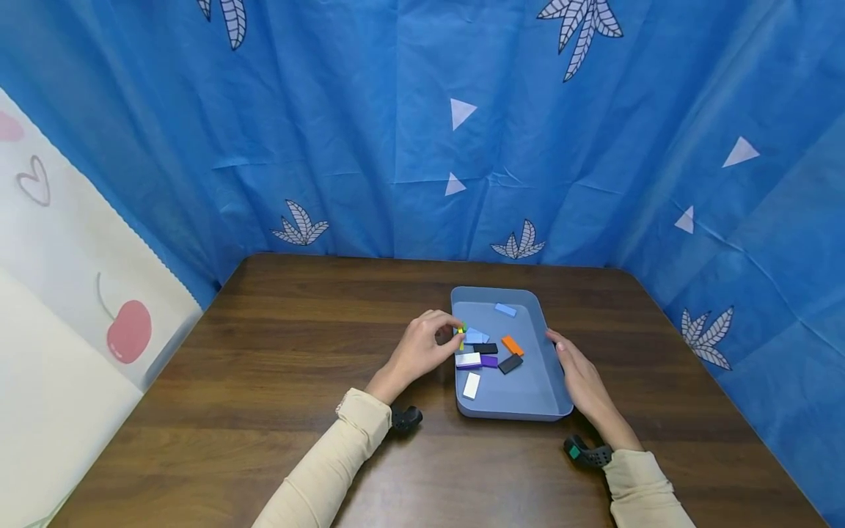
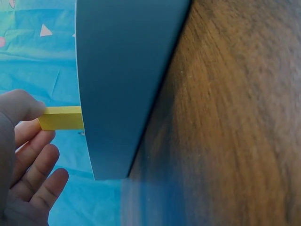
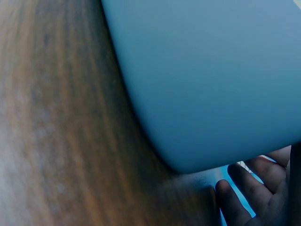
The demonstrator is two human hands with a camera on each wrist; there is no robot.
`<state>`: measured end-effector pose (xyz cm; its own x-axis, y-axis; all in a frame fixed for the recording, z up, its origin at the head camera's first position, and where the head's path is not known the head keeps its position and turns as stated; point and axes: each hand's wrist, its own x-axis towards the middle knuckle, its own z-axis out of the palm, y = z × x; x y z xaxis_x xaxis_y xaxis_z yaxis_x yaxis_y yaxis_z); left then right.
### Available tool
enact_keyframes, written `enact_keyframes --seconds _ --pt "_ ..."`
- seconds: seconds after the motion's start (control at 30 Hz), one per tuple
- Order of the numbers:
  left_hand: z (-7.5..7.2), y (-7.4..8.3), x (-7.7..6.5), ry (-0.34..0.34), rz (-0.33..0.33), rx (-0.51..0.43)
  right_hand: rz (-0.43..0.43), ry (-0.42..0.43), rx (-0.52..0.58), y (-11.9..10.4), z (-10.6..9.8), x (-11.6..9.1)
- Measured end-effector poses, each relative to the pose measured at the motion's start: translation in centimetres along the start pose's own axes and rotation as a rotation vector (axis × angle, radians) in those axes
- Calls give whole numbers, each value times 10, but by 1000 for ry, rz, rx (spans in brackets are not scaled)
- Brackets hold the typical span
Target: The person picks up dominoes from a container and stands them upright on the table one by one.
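My left hand (image 1: 421, 345) is at the left rim of a blue-grey tray (image 1: 521, 403), pinching a small yellow rectangular block (image 2: 63, 118) between thumb and forefinger. In the left wrist view the block's far end meets the tray rim, and the other fingers are loosely bent. A bit of green (image 1: 464, 327) shows by these fingertips. Along the tray's right side lies my right hand (image 1: 584, 381), its fingers extended against the outer wall. Inside the tray are an orange block (image 1: 512, 345), a purple block (image 1: 489, 361), two black blocks (image 1: 510, 364), white blocks (image 1: 472, 386) and light blue blocks (image 1: 505, 309).
The tray stands on a dark brown wooden table (image 1: 317, 323). Blue curtains (image 1: 370, 132) with leaf prints hang behind and to the right. A pale cloth (image 1: 72, 242) with cherry prints is on the left. Each wrist wears a black strap (image 1: 587, 451).
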<state>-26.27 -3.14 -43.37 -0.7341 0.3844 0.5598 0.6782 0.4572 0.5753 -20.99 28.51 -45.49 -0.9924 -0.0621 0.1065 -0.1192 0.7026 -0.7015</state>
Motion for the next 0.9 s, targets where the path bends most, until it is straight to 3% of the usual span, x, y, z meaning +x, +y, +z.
enact_keyframes --seconds 0.4,0.63,0.9 --pt "-9 -1 4 -13 17 -30 33 -11 0 -1 0 -2" --pt "-21 -2 7 -17 -6 -41 -5 -1 7 -2 0 3" --pt "-23 -4 12 -42 -8 -32 24 -8 4 -1 -2 3"
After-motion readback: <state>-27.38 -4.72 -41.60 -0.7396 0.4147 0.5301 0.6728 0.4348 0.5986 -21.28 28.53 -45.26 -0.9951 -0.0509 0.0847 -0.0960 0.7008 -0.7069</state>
